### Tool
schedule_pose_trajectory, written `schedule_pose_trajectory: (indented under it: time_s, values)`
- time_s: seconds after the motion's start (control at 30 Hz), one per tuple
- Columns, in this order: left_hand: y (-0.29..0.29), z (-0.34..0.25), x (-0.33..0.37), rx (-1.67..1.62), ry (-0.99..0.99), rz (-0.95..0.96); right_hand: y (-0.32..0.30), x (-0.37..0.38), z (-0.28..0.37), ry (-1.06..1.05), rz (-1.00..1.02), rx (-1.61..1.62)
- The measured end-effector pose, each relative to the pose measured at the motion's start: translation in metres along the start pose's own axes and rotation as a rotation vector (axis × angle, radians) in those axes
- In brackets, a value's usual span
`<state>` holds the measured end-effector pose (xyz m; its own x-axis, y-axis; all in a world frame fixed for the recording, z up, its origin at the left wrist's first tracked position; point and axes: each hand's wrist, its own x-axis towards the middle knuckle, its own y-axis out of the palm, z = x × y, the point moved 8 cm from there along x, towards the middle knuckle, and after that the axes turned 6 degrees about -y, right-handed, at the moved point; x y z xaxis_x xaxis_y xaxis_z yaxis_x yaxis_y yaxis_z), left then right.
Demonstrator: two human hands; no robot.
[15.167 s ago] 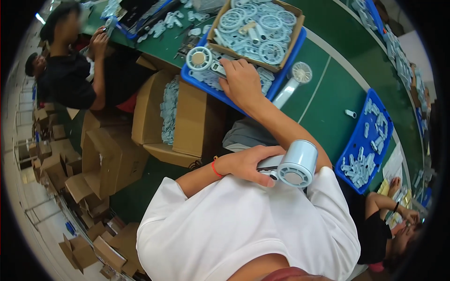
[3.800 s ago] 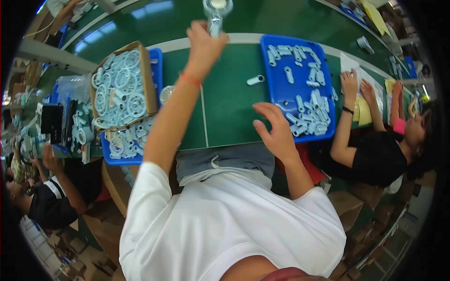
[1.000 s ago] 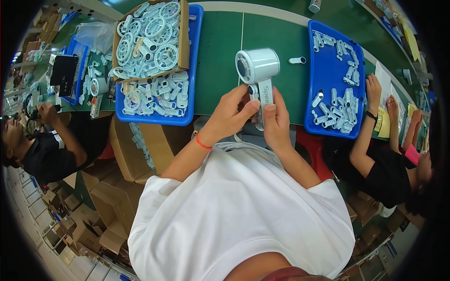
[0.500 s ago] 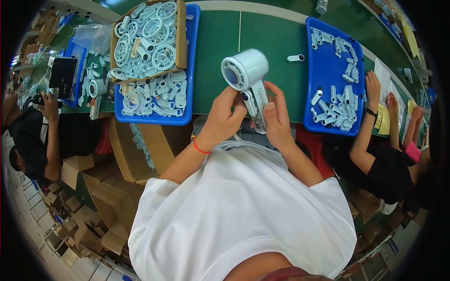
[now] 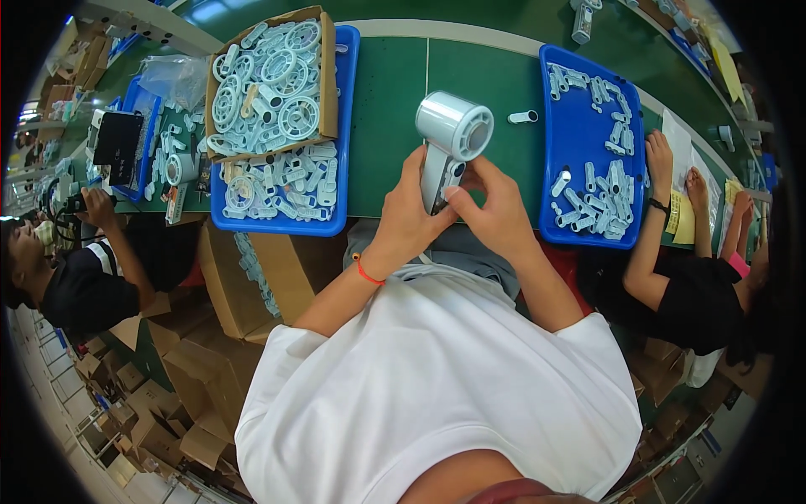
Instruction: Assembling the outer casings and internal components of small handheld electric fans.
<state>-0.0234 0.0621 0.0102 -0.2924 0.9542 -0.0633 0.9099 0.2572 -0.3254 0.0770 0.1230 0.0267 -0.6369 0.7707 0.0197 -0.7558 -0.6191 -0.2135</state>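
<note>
Table (image 5: 395, 109): green, long, bending with the lens; near edge just above the lap, bare strip between the two blue trays.
Open room: clear green surface left of and beyond the dryer; a seam line down it; tighter on the right, where the tray edge lies near the right hand.
Left tray (image 5: 336, 220): blue, full of pale plastic parts, near edge overhanging the table's edge.
Box (image 5: 326, 84): cardboard, sitting in the left tray's far half, filled with round grille pieces.
Right tray (image 5: 579, 126): blue, scattered with small pale clips; a co-worker's hands at its right edge.
Dryer (image 5: 449, 139): pale blue-grey hair-dryer shell, round barrel up and pointing right with open mouth showing, handle pointing down; held above the table's near edge, between the trays.
Left hand (image 5: 407, 223): wrapped around the handle from the left, thumb up along it; red band on the wrist.
Right hand (image 5: 495, 210): fingertips pinching at the handle's upper right side, just under the barrel.
Loose part (image 5: 522, 117): small pale tube lying on the table, beyond the dryer, near the right tray.
</note>
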Motion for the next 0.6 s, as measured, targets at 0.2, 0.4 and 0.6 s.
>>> schedule_pose_trajectory:
  time_s: [0.2, 0.4, 0.6]
  values:
    - [0.002, 0.003, 0.000, 0.020, 0.015, 0.004, 0.005, 0.002, 0.001, 0.085, 0.007, 0.029]
    - [0.004, -0.002, -0.001, 0.040, 0.041, -0.038, -0.003, 0.005, 0.002, 0.003, -0.071, -0.107]
    - [0.006, -0.010, -0.005, 0.190, 0.221, -0.064, -0.007, 0.007, 0.017, -0.187, -0.153, -0.361]
